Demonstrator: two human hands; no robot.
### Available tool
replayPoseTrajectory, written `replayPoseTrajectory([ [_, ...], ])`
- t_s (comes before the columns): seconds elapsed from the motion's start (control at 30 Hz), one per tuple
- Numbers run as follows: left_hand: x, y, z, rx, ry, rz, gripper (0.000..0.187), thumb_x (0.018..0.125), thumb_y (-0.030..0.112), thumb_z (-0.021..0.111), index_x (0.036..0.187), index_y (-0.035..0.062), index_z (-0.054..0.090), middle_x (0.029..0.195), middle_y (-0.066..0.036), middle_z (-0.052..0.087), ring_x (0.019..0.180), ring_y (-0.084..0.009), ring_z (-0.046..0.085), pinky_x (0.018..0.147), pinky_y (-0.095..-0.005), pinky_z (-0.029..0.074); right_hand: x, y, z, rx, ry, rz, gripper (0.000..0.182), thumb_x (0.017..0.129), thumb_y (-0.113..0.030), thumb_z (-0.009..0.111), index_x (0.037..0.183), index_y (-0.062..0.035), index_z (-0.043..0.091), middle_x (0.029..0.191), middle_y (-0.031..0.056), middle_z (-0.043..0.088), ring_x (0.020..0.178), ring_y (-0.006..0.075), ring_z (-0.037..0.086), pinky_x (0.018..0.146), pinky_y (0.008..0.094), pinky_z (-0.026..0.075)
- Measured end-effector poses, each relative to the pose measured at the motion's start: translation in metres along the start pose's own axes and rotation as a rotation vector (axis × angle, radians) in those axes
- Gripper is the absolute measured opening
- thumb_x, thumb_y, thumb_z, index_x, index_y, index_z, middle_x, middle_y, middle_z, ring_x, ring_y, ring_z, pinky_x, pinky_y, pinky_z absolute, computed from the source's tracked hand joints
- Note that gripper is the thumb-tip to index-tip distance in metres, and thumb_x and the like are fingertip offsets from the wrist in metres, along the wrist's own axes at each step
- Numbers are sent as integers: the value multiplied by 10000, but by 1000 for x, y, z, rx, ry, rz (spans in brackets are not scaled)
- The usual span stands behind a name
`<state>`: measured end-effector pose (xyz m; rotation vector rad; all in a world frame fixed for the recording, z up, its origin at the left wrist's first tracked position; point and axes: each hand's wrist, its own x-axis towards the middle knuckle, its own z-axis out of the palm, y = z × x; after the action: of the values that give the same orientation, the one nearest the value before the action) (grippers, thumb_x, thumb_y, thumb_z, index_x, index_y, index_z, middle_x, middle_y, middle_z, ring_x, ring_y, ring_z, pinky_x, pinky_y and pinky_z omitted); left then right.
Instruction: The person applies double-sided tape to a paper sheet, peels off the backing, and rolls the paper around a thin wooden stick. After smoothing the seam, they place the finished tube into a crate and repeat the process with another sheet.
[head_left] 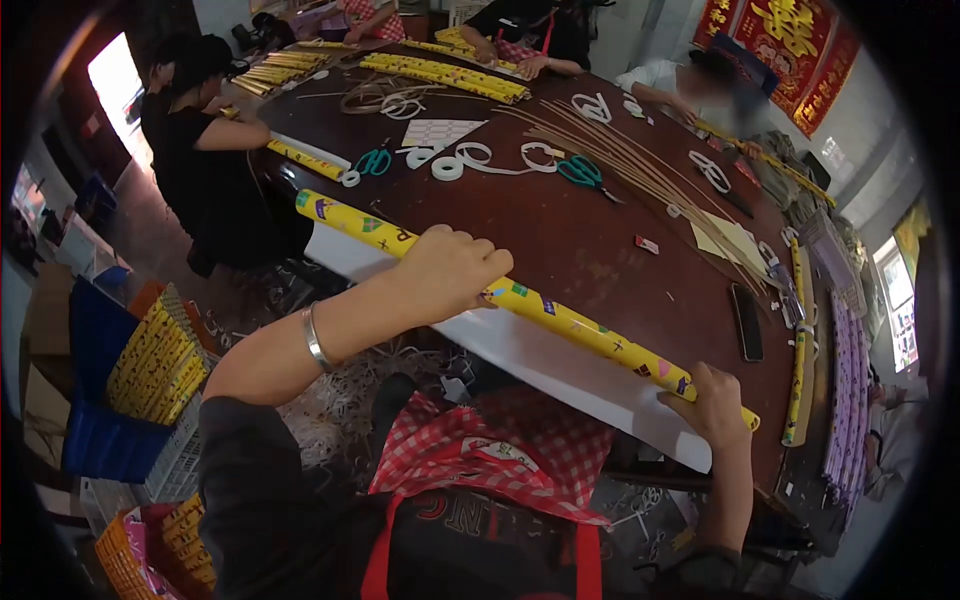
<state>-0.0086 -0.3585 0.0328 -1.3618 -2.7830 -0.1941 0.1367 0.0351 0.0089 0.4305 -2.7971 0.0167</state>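
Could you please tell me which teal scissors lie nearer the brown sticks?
The right-hand pair, lying close by the sticks; the left-hand pair lies farther off, near a yellow roll.

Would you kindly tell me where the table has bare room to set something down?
The widest bare patch lies between the held yellow roll and the brown strips, around a small red packet, and runs on toward the phone. It is crowded around the teal scissors and white tape roll, and along the right edge of the table.

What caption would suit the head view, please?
Left hand and right hand hold a yellow patterned roll at the table.
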Motion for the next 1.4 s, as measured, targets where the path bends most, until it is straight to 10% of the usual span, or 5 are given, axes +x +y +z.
replayPoseTrajectory([
  [0.7, 0, -2, -11, -323, -403, 15, 477, 661, 447, 813, 843, 52, 618, 798, -151, 654, 808, -357, 651, 694, -443, 482, 7, 6, -5, -100, 109, -66, 317, 735, -291, 761, 822, -80, 541, 731, 102, 616, 681, 323, 643, 614, 432, 505],
  [0.9, -8, 9, 5, 176, 243, 15, 338, 641, 245, 838, 813, 76, 601, 771, -100, 634, 749, -317, 637, 663, -404, 490, 13, -7, -20, 133, -353, 145, 344, 776, -342, 745, 840, -58, 561, 728, 140, 631, 720, 361, 642, 629, 450, 498],
  [1.07, -3, 0, -12, -514, -499, -98, 425, 584, 280, 876, 816, 25, 627, 775, -162, 663, 750, -357, 646, 650, -408, 489, 10, 0, -3, -57, 28, -18, 181, 755, -212, 693, 843, -94, 587, 805, 73, 633, 748, 288, 669, 623, 406, 525],
  [1.27, -8, -1, 22, 182, 282, 33, 341, 600, 242, 851, 767, 71, 609, 758, -120, 638, 712, -317, 641, 647, -424, 487, 15, -9, -19, 149, -440, 80, 363, 747, -376, 748, 903, -67, 637, 787, 126, 678, 814, 336, 673, 688, 428, 533],
  [1.4, -11, 8, -1, -255, -283, -99, 372, 585, 210, 858, 816, 17, 639, 749, -155, 647, 696, -367, 620, 663, -398, 490, 15, -6, -13, 121, -341, 57, 378, 777, -387, 735, 914, -58, 608, 781, 156, 663, 787, 374, 659, 692, 466, 514],
])
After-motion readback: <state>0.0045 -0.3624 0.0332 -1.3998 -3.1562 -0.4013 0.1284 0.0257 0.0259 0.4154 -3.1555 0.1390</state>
